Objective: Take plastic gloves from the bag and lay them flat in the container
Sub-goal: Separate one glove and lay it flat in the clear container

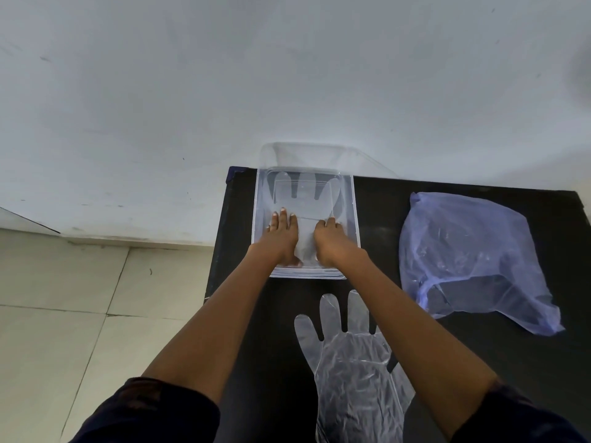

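- Head view: a clear plastic glove (302,195) lies flat in the transparent container (354,212), its long axis running away from the person, fingers pointing to the far wall of the container and cuff toward the near wall.
- The container stands at the far left part of the black worktop (383,219), long side running away from the person.
- Both arms reach forward with palms down. The left hand (283,236) rests on the left part of the glove's cuff end, fingers spread flat and pointing away. The right hand (331,238) presses the right part, fingers curled down onto the plastic. The hands sit side by side, a narrow strip of glove showing between them; neither grips anything.
- The glove's finger end extends beyond the fingertips of both hands, and its cuff lies under the palms.
- A second clear glove (351,362) lies on the worktop nearer the person, between the forearms, fingers pointing toward the container; the right forearm crosses over part of it.
- A bluish translucent bag (463,251) lies crumpled to the right of the container, well apart from both hands.
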